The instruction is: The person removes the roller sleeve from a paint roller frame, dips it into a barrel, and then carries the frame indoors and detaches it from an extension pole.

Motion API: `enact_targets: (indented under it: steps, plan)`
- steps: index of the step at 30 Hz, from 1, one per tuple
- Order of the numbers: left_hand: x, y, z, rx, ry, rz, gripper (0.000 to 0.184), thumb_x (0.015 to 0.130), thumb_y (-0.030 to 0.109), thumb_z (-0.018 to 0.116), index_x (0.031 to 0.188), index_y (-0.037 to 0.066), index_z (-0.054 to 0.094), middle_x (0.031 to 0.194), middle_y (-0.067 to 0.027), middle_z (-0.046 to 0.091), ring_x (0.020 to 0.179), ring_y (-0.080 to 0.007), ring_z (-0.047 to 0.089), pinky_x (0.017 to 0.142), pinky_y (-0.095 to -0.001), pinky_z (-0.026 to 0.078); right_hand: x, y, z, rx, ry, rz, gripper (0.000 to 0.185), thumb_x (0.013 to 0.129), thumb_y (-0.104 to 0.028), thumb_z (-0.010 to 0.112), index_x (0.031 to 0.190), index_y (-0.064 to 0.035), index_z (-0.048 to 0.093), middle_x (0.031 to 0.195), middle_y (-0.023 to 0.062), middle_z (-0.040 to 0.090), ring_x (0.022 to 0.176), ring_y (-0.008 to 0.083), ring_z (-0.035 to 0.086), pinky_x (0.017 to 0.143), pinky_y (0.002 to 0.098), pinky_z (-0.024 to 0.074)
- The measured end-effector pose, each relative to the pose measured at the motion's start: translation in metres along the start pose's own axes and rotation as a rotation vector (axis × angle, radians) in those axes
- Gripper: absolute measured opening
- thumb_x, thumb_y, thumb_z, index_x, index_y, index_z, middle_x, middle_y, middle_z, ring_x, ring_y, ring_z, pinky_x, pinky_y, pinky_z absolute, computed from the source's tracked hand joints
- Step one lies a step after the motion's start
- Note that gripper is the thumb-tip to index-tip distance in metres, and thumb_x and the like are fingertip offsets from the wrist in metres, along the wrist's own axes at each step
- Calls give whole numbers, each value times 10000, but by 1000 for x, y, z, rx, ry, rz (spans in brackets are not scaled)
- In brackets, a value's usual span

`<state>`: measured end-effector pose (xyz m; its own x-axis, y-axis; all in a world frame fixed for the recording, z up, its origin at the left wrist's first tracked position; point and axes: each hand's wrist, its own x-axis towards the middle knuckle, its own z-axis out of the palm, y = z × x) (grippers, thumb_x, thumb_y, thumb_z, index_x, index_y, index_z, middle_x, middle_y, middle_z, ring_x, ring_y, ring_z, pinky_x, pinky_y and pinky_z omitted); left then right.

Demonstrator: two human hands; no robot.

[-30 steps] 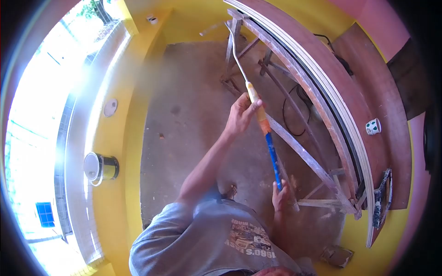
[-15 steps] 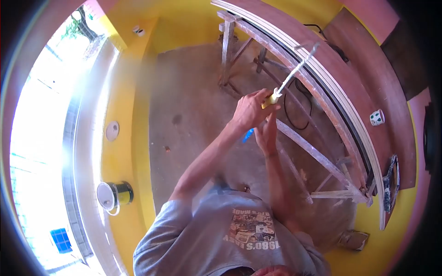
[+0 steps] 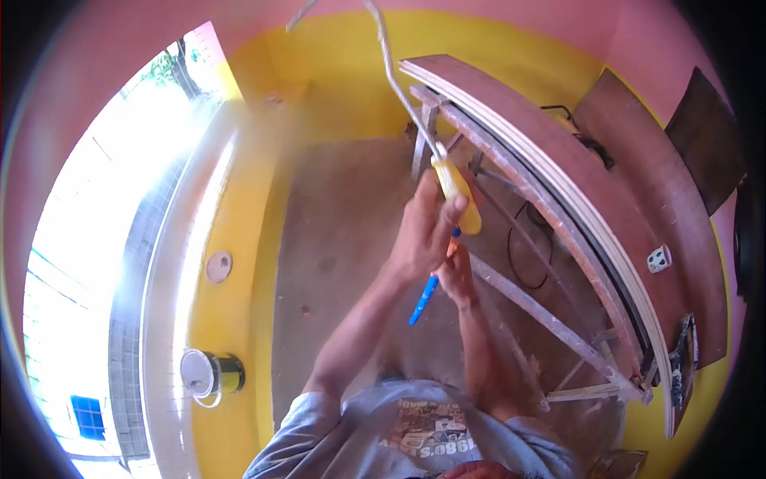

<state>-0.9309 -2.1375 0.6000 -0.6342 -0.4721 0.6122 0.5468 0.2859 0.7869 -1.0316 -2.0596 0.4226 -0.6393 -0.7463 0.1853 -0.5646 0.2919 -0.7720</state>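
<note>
A paint roller frame with a yellow handle and a long, bent, whitish metal rod is in my left hand. My left fingers and thumb are closed on the handle, and the rod points up past the top of the view. Just below, my right hand is closed around a slim blue stick. The stick's lower part sticks out down and to the left. Its upper end shows close to the bottom of the yellow handle; I cannot tell whether the two are joined.
On the right, long boards lie on a wooden trestle. A spotted paper cup and a dark, paint-smeared tool rest there. A paint can stands at the left on a yellow ledge, near a round lid.
The roller frame has swung from pointing up and right to pointing up and left, and come nearer the camera. More of the blue stick shows. The view has tilted up.
</note>
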Motion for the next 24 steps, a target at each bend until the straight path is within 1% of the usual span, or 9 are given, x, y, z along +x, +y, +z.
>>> enact_targets:
  steps: [3, 4, 7, 8, 11, 12, 15, 21, 24]
  plan:
    - [13, 14, -17, -86, 103, -33, 367, 1013, 312, 463, 1224, 12, 466, 978, -75, 616, 889, -144, 588, 807, -309, 473, 6, -20, 2, 39, -87, 69, 465, 854, -461, 661, 1126, -87, 603, 919, 129, 677, 778, 247, 630, 681, 404, 479]
    - [18, 16, -26, -92, 134, -11, 366, 1010, 315, 471, 1217, 13, 475, 977, -76, 617, 885, -145, 587, 798, -306, 474, 12, -16, 18, 302, 149, -278, 455, 843, -477, 681, 1046, -80, 590, 866, 109, 639, 717, 199, 580, 660, 375, 474]
    - [31, -2, -63, -117, 247, -70, 403, 996, 370, 488, 1194, 19, 501, 952, -82, 618, 860, -155, 596, 777, -295, 479, -8, -9, 7, 12, 66, 56, 463, 863, -470, 659, 1078, -66, 588, 964, 149, 655, 830, 238, 641, 693, 386, 484]
    - [32, -13, -76, -116, 297, -139, 408, 993, 380, 488, 1186, 22, 503, 940, -82, 616, 856, -159, 600, 770, -296, 483, -9, -1, 9, 92, 103, 60, 465, 876, -458, 644, 1097, -52, 604, 976, 174, 666, 898, 281, 654, 722, 396, 488]
    - [5, -78, -119, -40, 404, -378, 407, 983, 401, 491, 1145, 28, 504, 903, -84, 606, 829, -176, 611, 735, -307, 497, -20, 20, 3, 177, 220, 92, 479, 883, -455, 634, 1134, -48, 601, 1020, 187, 660, 978, 306, 640, 756, 403, 485]
    - [-3, -103, -126, -10, 420, -464, 406, 979, 407, 492, 1129, 30, 503, 890, -85, 603, 817, -182, 615, 721, -312, 502, -23, 13, -3, 157, 311, -12, 458, 897, -435, 627, 1120, -36, 598, 971, 191, 663, 939, 330, 643, 757, 405, 484]
    - [-46, -139, -114, -230, 362, -677, 336, 979, 357, 495, 1080, 36, 492, 860, -86, 585, 768, -187, 610, 670, -328, 509, -24, 23, -14, 129, 174, 24, 451, 916, -401, 613, 1171, -31, 588, 1038, 202, 663, 1018, 335, 635, 805, 402, 485]
    - [-55, -147, -65, -313, 220, -604, 214, 949, 202, 503, 1066, 26, 477, 832, -85, 563, 689, -171, 586, 644, -330, 508, -13, 15, -24, 100, 169, 118, 410, 925, -368, 611, 1157, -30, 607, 1083, 181, 664, 1065, 300, 624, 868, 378, 480]
    - [-32, -139, -48, -274, 183, -554, 196, 918, 176, 564, 1044, 33, 514, 732, -49, 546, 615, -137, 557, 573, -285, 465, -6, 29, -27, 52, 169, -20, 381, 932, -351, 601, 1141, -32, 619, 1096, 168, 665, 1055, 313, 626, 869, 392, 485]
